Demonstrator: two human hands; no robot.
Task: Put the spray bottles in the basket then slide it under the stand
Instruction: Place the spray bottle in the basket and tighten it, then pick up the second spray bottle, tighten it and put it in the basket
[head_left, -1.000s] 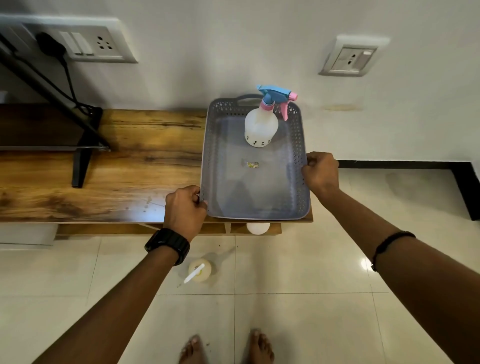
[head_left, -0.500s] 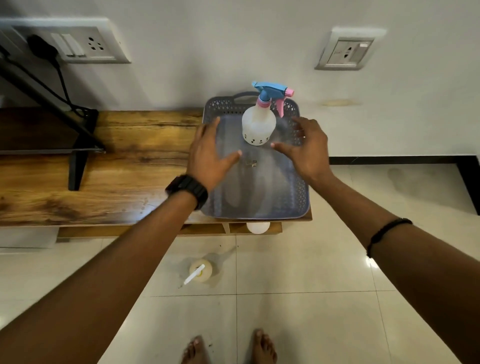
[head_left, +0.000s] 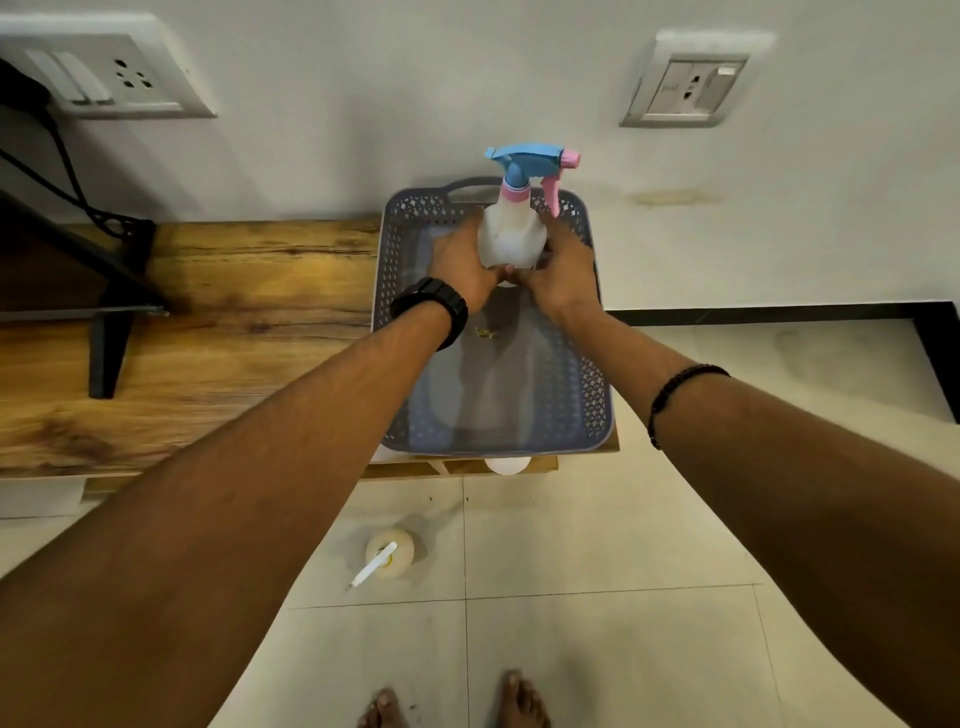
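Observation:
A grey perforated basket (head_left: 587, 395) rests on the right end of the wooden stand (head_left: 249, 332). Inside it, at the far end, a white spray bottle (head_left: 511, 234) with a blue and pink trigger head stands upright. My left hand (head_left: 462, 265) and my right hand (head_left: 563, 270) are wrapped around the bottle's lower body from either side. A second, cream spray bottle (head_left: 389, 553) with a white nozzle stands on the floor in front of the stand. A small scrap (head_left: 485, 332) lies on the basket's bottom.
A black TV leg (head_left: 111, 332) and cable stand on the stand's left part. Wall sockets (head_left: 685, 85) sit above. A white round object (head_left: 508, 464) peeks out under the stand's front edge. Pale floor tiles spread below, with my bare feet (head_left: 452, 701) at the bottom.
Both hands left the basket's sides, reached forward over it, and closed around the white spray bottle at its far end. The basket has stayed in place.

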